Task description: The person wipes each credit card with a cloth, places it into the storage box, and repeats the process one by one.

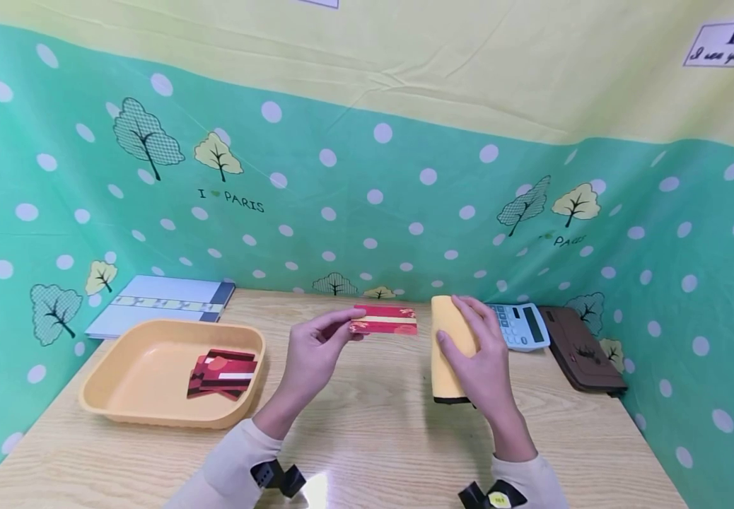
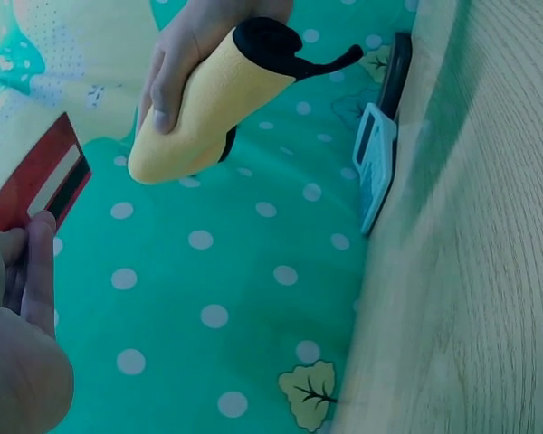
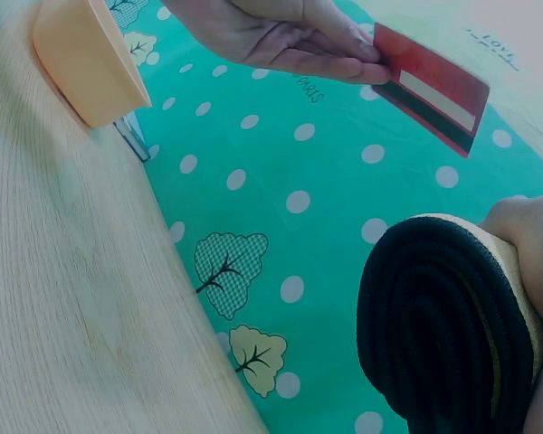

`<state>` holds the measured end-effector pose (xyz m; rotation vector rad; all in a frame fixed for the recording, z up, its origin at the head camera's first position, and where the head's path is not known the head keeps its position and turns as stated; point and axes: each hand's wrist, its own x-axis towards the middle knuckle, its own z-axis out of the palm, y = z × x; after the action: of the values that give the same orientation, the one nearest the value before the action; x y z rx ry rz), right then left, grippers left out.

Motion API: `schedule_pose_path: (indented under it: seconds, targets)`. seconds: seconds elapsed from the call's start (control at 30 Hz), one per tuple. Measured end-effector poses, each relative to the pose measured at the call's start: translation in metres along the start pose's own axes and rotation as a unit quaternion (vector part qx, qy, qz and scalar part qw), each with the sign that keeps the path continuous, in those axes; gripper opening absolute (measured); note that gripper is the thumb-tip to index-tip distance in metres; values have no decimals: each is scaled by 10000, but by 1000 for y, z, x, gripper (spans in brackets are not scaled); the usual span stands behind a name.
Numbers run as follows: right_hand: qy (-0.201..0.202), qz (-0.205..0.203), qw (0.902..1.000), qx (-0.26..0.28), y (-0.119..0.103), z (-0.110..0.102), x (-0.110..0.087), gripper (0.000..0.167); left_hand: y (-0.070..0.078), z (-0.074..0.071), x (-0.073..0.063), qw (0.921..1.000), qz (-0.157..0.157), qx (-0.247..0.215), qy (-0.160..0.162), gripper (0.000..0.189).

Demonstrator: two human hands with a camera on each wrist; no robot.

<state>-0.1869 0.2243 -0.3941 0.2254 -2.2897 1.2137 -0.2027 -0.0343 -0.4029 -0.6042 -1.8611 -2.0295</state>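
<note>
My left hand (image 1: 313,353) pinches a red card (image 1: 385,320) between thumb and fingers above the table. Its front has a pale gold band; a white strip and a dark stripe show on its back in both wrist views. To the right of it, my right hand (image 1: 485,355) grips a rolled yellow cloth (image 1: 446,317) raised off the table. Black lining shows in layers at the roll's end (image 3: 434,316), and a thin black strap or edge (image 2: 330,63) sticks out there. Card and roll are apart.
A peach tray (image 1: 131,371) on the left holds several red cards (image 1: 223,373). Behind it lies a pale blue folder or book (image 1: 160,293). A light blue calculator (image 1: 520,326) and a brown zipped case (image 1: 583,350) are at the right. Polka-dot fabric (image 1: 341,233) encloses the wooden table (image 1: 367,424).
</note>
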Motion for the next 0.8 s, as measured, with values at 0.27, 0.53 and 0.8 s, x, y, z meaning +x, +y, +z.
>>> schedule_pose_path:
  seconds: [0.27, 0.53, 0.8]
  targets:
    - [41, -107, 9999, 73, 2, 1, 0, 60, 2, -2, 0, 9974, -135, 276, 659, 12]
    - [14, -64, 9999, 90, 1, 0, -1, 59, 2, -4, 2, 9930, 74, 594, 1019, 10]
    - [23, -76, 9999, 84, 1, 1, -1, 59, 1, -5, 5, 9984, -20, 171, 538, 12]
